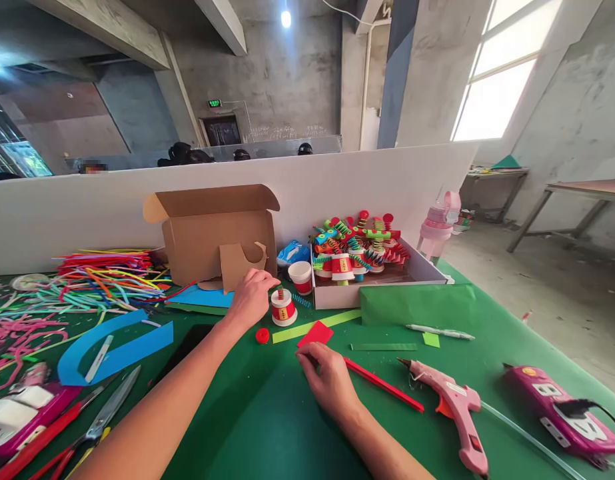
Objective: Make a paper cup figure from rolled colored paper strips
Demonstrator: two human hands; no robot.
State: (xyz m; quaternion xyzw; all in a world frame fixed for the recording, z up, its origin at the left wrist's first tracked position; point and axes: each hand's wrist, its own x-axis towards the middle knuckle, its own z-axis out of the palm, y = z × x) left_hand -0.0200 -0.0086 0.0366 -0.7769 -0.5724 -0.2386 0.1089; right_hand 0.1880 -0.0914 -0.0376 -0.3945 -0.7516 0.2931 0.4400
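My left hand point(253, 298) reaches forward with its fingers drawn together, the fingertips at the top of a small coil on an upturned red and white paper cup point(284, 309). Whether they grip the coil cannot be told. A red bottle cap point(262, 335) lies just in front of that cup. My right hand point(327, 377) is low over the mat, thumb and fingers curled together; anything between them is too hidden to name. Beside its fingertips lie a piece of red paper point(317, 333) and a red strip point(382, 385). Behind them runs a light green paper strip point(312, 327).
A white box point(332, 297) holds several cup figures. Another paper cup point(300, 276) and a cardboard box point(217, 227) stand behind. A pink glue gun point(457, 407), pen point(440, 331) and power strip point(562, 413) lie right; scissors point(107, 407) and pipe cleaners point(117, 280) left.
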